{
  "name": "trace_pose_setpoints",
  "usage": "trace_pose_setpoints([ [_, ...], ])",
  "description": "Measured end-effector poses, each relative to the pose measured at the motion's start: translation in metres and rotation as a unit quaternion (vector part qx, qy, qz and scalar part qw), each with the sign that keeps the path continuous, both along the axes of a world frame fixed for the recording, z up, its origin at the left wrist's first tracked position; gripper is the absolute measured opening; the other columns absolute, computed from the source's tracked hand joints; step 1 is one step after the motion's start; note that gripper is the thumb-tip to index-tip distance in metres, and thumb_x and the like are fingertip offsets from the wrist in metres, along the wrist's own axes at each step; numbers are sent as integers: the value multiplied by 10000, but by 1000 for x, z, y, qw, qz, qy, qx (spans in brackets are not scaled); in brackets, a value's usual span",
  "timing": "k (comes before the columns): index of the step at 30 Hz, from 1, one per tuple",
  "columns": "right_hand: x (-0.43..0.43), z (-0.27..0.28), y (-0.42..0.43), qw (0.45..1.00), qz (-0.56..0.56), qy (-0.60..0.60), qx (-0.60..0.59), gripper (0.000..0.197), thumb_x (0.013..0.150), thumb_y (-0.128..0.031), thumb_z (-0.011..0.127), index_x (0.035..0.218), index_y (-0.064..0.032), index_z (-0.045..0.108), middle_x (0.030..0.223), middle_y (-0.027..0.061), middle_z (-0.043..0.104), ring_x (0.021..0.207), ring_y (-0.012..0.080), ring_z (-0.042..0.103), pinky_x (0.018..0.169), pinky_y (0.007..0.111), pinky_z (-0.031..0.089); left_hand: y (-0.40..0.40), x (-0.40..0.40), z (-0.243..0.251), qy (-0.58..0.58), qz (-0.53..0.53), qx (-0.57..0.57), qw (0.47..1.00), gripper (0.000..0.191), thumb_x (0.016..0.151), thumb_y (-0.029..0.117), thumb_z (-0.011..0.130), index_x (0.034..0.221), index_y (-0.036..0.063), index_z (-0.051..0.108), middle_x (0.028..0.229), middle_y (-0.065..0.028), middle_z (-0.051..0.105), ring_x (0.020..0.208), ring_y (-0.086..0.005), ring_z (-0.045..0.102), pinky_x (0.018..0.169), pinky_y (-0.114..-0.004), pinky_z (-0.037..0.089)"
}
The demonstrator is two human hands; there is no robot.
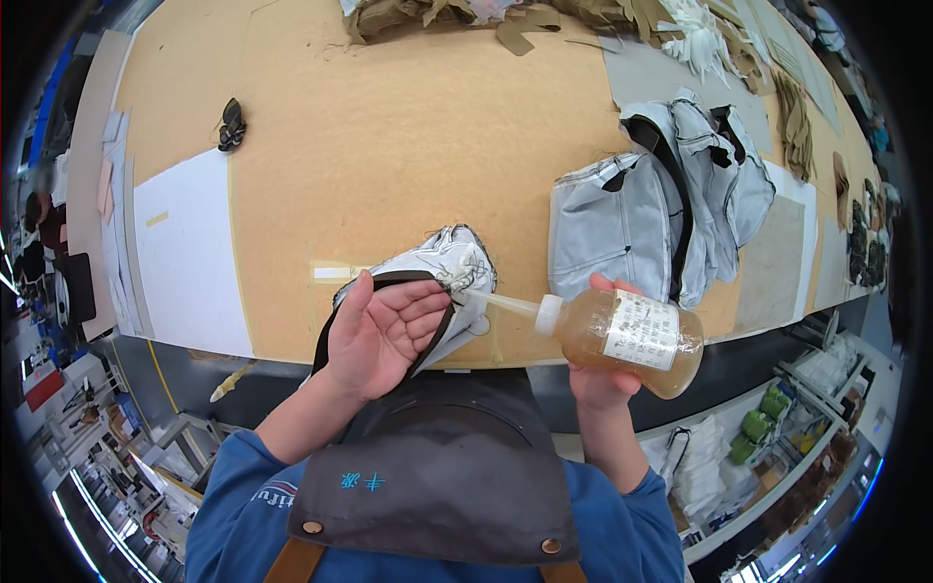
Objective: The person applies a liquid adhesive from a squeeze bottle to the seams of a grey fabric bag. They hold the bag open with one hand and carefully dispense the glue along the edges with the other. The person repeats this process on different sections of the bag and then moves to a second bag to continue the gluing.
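A plastic squeeze bottle [619, 335] of amber liquid, with a white cap and a long thin nozzle, lies tilted in my right hand [605, 375]. Its nozzle tip points left, at the thread-covered end of a grey sewn fabric piece [470, 266] with dark edging. My left hand [390, 328] rests palm up in the opening of that piece, fingertips beside the nozzle tip; whether it grips the cloth is hidden. More grey sewn pieces [612, 233] with black bands stand in a row to the right.
Brown fabric scraps [408, 18] and white strips [696, 44] lie along the table's [350, 146] far side. A small dark object [232, 125] sits at the upper left, near a white sheet [186, 255]. Shelving with green bundles [762, 423] stands at the lower right.
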State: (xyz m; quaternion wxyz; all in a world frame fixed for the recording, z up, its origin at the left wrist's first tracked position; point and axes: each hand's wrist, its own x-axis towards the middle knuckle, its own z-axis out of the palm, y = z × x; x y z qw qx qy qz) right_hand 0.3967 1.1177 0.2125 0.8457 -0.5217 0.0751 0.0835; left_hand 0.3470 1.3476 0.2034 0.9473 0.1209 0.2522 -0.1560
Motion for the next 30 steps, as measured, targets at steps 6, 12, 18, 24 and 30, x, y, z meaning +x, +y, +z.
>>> trace_pose_setpoints([
  [6,-1,-9,-7,1000,11,-15,6,1073,501,-628,727,1281,-27,300,1252,164,454,913,168,576,556,225,496,-2,2,4,-9,3,-5,1000,686,898,539,270,1136,-65,494,1113,-202,562,1002,-283,574,891,-369,441],
  [12,-7,-16,-16,994,94,40,42,1065,505,-603,739,1285,-32,292,1259,165,445,1017,195,551,689,272,538,-1,-1,-3,-7,7,-9,1000,688,901,536,260,1144,-65,489,1122,-205,556,1012,-284,568,898,-365,437],
  [18,-8,-11,-5,996,34,24,82,1005,512,-517,781,1252,8,348,1210,204,484,779,161,602,466,213,488,0,-3,-6,-11,0,-9,1000,686,901,536,259,1143,-63,490,1127,-206,554,1019,-286,565,899,-368,436],
  [24,-7,-10,-6,996,42,10,73,1003,522,-539,767,1244,17,348,1235,203,462,862,192,601,551,232,517,-1,-2,-4,-7,0,0,1000,686,899,539,261,1143,-60,491,1125,-204,554,1017,-287,566,900,-370,436],
  [30,-15,-22,-8,993,-16,-100,-55,1082,504,-634,720,1279,-13,289,1246,172,445,1072,256,520,871,363,479,-1,-1,-5,1,-7,6,1000,692,895,545,267,1144,-61,490,1123,-199,557,1012,-278,569,900,-366,436],
])
